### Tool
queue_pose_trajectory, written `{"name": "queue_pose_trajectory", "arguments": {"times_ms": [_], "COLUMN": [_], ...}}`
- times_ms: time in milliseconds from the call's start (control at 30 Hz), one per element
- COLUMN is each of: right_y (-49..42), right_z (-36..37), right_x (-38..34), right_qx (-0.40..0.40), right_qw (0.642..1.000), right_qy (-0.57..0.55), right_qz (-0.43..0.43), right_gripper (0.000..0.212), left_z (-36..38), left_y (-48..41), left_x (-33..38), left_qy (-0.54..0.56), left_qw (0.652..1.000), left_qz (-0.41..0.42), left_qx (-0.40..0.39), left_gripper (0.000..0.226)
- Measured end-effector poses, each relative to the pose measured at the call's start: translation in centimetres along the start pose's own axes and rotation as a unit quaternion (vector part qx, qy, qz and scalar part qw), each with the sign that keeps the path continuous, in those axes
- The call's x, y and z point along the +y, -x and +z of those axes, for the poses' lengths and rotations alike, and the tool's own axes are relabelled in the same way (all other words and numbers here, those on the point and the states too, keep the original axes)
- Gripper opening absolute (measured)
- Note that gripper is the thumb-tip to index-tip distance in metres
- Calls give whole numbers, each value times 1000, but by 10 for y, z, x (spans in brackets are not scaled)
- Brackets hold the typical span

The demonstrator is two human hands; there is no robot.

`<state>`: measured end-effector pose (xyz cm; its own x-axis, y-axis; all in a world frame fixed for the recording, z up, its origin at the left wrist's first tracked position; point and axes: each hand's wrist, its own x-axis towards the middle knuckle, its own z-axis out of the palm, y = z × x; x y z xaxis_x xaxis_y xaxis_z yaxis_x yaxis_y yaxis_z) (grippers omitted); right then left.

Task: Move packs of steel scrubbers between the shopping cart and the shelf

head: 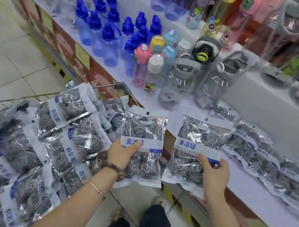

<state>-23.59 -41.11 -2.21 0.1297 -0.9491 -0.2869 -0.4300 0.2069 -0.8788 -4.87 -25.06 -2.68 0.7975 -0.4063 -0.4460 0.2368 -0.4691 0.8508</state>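
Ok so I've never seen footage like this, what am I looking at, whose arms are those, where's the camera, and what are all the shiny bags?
There is no machine here. The single picture comes from a wide-angle camera worn on a person's head, looking forward and down, so the two arms are the wearer's own. The left hand grips one pack of steel scrubbers. The right hand grips another pack. Both are held upright near the shelf edge. On the left, a wire shopping cart is piled with more of the same packs. On the right, a row of packs lies along the front of the white shelf. Behind them stand water bottles, many with blue caps.
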Motion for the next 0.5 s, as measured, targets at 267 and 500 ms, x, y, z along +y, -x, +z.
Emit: {"name": "queue_pose_trajectory", "arguments": {"times_ms": [267, 500], "right_y": [-51, -111], "right_z": [-87, -130], "right_x": [45, 85], "right_qx": [88, 104], "right_qw": [994, 985], "right_qy": [-14, 14], "right_qz": [69, 139], "right_gripper": [36, 40], "left_z": [126, 217], "left_y": [-16, -40], "left_x": [21, 33], "left_qy": [-90, -151], "left_qw": [992, 982], "left_qz": [3, -32], "left_qx": [-92, -112], "left_gripper": [44, 53]}}
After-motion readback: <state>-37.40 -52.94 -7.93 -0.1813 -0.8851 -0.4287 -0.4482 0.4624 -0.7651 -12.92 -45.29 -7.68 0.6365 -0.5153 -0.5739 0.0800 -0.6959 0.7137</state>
